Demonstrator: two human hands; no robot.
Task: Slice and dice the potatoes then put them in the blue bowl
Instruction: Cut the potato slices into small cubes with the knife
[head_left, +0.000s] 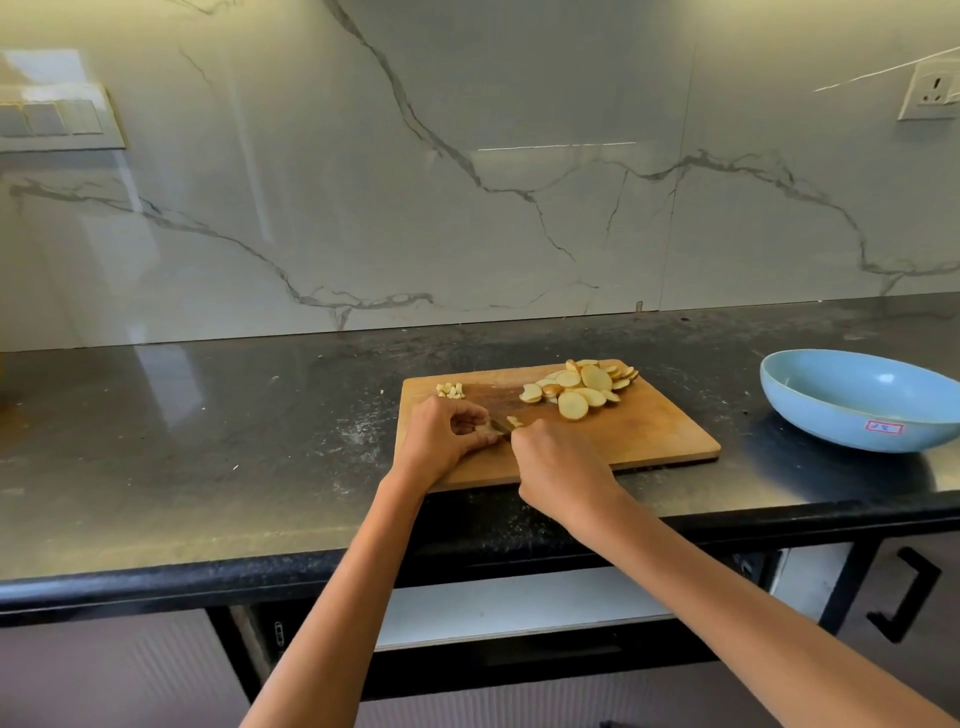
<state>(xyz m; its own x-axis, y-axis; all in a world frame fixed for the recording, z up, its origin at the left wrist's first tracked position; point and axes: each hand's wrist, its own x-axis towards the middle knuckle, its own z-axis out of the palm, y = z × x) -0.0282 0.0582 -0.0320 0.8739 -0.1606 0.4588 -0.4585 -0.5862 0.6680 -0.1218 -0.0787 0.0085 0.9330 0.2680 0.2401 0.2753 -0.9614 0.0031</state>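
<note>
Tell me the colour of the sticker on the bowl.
White with red markings, on the blue bowl's sticker; head view.

Wooden cutting board (649, 441), matt, scored and darkened mid-board. Polished black speckled stone counter (208, 441), glossy, dusted with pale smears. Gleaming white marble-look backsplash (467, 156), grey-veined. Smooth satin-blue bowl (841, 410), red sticker. Pale moist-cut potato slices (582, 389), tan-skinned.

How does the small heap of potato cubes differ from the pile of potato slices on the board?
The potato cubes are few and small, at the board's far left corner; the potato slices are many, broad, round discs, overlapping at the far right. Slices show brown skin edges. Both are pale yellow and lie on the wooden cutting board.
</note>
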